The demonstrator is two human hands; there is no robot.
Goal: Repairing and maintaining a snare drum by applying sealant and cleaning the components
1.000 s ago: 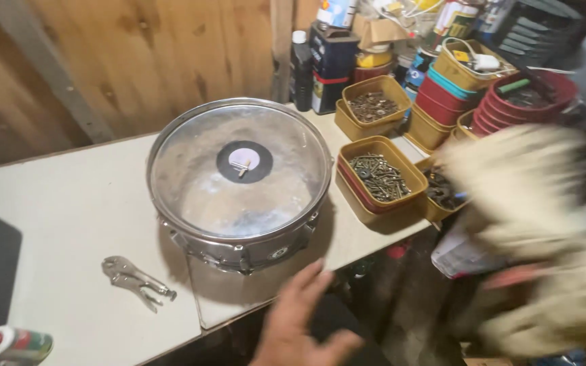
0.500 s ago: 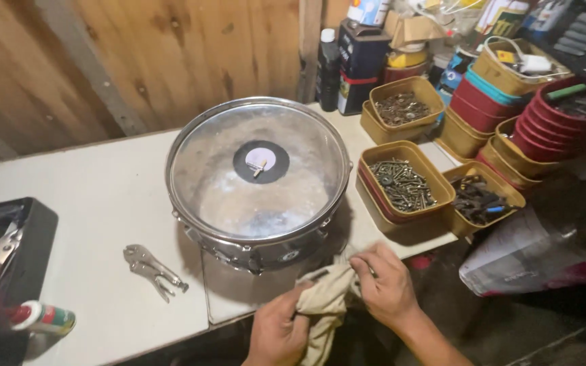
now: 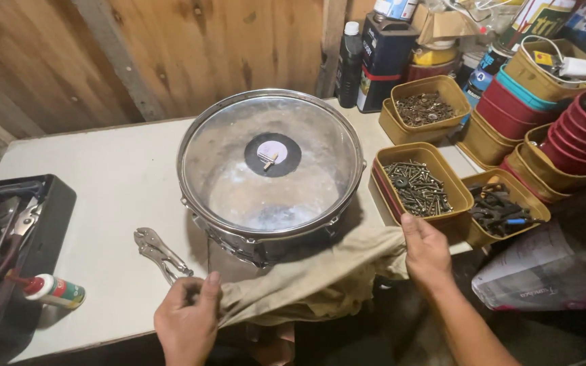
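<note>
Stretching tan cloth [image 3: 320, 281] along bench edge: left hand [image 3: 188, 322] pinching one end, right hand [image 3: 426, 252] gripping other. Drum [image 3: 270, 166] stands just behind, cloth partly beneath; pliers [image 3: 161, 252] untouched.

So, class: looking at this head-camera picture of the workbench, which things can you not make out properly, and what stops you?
1. Snare drum: the lower shell is hidden by its own rim and the cloth.
2. Left hand: its fingertips curl under, so the grip on the cloth is unclear.
3. Toolbox: cut off by the left edge.
4. Small piece on the drumhead's centre dot: too small to identify.
5. Right hand: the cloth edge beneath it is hidden.
</note>
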